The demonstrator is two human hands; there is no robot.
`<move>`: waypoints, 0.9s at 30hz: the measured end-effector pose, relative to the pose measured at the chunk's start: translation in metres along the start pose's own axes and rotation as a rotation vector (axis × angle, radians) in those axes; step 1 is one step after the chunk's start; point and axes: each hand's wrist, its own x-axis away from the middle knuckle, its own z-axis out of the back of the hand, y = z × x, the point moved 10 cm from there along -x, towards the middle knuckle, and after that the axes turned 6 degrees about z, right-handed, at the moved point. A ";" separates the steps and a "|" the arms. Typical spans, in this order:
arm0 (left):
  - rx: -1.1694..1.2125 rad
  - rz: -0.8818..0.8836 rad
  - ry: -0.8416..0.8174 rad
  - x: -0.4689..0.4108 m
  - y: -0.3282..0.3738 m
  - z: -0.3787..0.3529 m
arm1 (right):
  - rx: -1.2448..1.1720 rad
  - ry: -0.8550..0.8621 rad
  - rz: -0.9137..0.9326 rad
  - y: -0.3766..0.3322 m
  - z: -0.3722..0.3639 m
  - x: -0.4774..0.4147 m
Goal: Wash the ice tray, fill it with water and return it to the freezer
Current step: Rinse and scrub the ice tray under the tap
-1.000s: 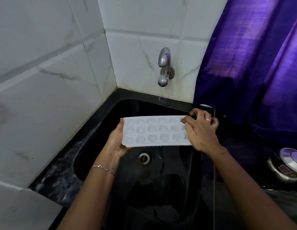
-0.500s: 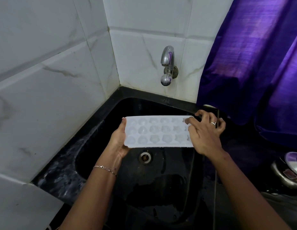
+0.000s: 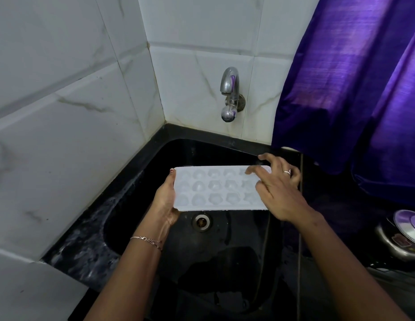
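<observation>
Looking down through the head camera, I judge the job to be at its very start. The white plastic ice tray [image 3: 215, 188] is held level over the middle of the black stone sink [image 3: 201, 151], just above the round metal drain [image 3: 201, 220]. The chrome wall tap [image 3: 229, 93] stands on the far wall, and I see no water coming from it. The moulded cups look empty, though I cannot tell whether they are wet. So as far as I can see, washing, filling and the trip to the freezer are all left to do; no freezer is in view.

My left hand [image 3: 166, 200] grips the tray's left short end, palm against the edge, fingers curled beneath, with one tip showing at the far-left corner. My right hand [image 3: 278, 188] is over the right end with its fingers spread apart and only lightly bent, clamped on nothing. Its fingertips [image 3: 265, 156] are blurred, so I cannot tell whether they touch the tray or hang just above it.

A purple curtain [image 3: 352, 77] hangs at the right, with a steel cooker [image 3: 403, 237] near the right edge.
</observation>
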 end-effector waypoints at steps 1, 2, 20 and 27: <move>-0.005 0.000 -0.001 0.000 0.000 0.000 | 0.015 -0.012 0.013 -0.002 -0.001 -0.001; -0.008 -0.001 -0.005 0.000 0.000 -0.001 | 0.032 -0.027 0.017 -0.003 -0.002 -0.002; -0.007 0.012 -0.038 -0.004 -0.001 -0.005 | -0.057 -0.049 -0.081 0.003 -0.011 0.001; -0.006 0.019 -0.054 -0.006 -0.005 -0.007 | -0.014 -0.043 -0.106 0.007 -0.011 -0.001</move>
